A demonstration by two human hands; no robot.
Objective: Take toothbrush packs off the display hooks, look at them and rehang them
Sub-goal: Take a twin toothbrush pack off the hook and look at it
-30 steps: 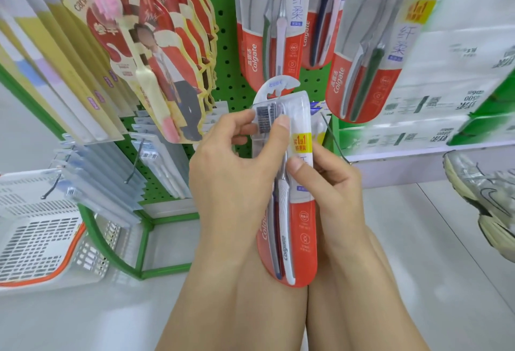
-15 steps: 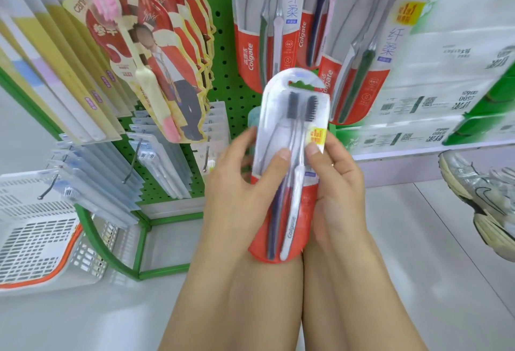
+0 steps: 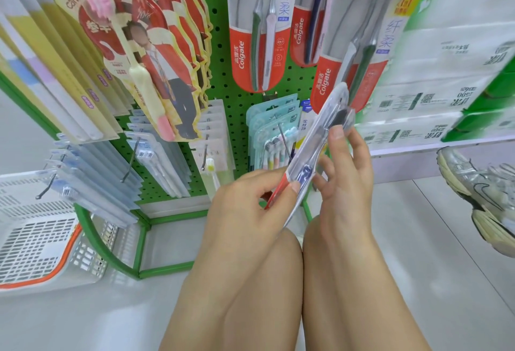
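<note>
A red-and-clear toothbrush pack (image 3: 315, 150) is held edge-on in front of the green pegboard (image 3: 220, 72), tilted with its top up and to the right. My left hand (image 3: 250, 205) pinches its lower red end between thumb and fingers. My right hand (image 3: 345, 166) holds the upper part, thumb near the dark bristles. More red packs (image 3: 252, 44) hang on hooks above. A bare hook (image 3: 284, 139) sticks out in front of pale blue packs (image 3: 267, 127) just left of the held pack.
Red cartoon-card toothbrush packs (image 3: 156, 52) and grey-blue packs (image 3: 92, 178) hang at the left. A white basket (image 3: 36, 239) sits on the floor at the lower left. White and green boxes (image 3: 434, 94) stand on a shelf at the right. Someone's sneaker (image 3: 479, 194) is at the right edge.
The pack has turned from facing me to edge-on and tilted right. My hands have moved apart along it, the left to its bottom end, the right to its upper part.
</note>
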